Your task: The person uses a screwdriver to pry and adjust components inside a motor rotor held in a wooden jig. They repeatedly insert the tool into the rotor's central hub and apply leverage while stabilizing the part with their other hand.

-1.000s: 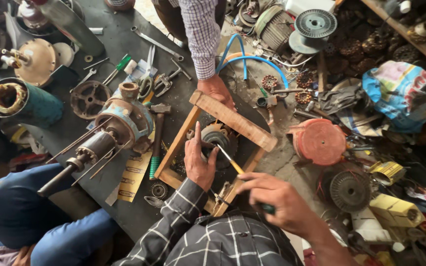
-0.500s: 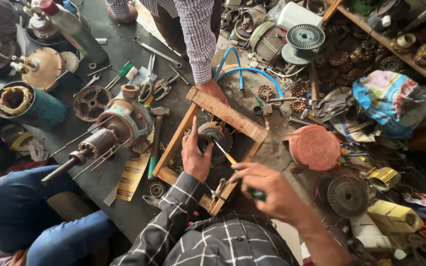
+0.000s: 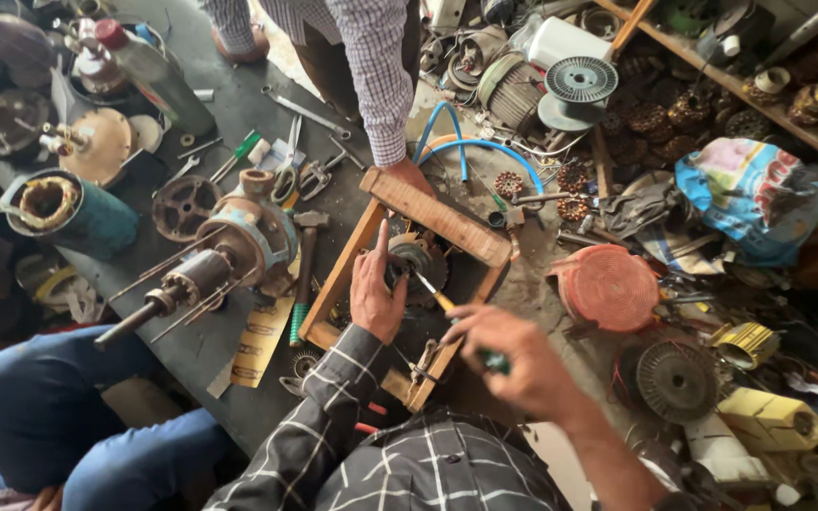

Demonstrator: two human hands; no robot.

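A wooden frame [image 3: 447, 220] lies on the dark workbench with a round metal motor part [image 3: 425, 260] inside it. My left hand [image 3: 377, 289] rests on that part, fingers spread, forefinger pointing up. My right hand [image 3: 511, 353] grips a screwdriver [image 3: 441, 299] with a yellow-and-green handle; its tip touches the motor part. Across the bench another person in a checked shirt presses a hand [image 3: 407, 177] on the frame's far corner.
A dismantled pump motor with long bolts [image 3: 229, 251], a hammer [image 3: 303, 265], a teal stator [image 3: 73, 213], pliers and spanners crowd the left. An orange round cover [image 3: 608, 287], blue hose [image 3: 471, 147], fan parts and coils litter the right. A seated person's blue-trousered knees [image 3: 40, 407] are at lower left.
The view has drifted slightly. My left hand has slid further onto the motor part, and my right hand with the screwdriver has shifted a little left toward it.
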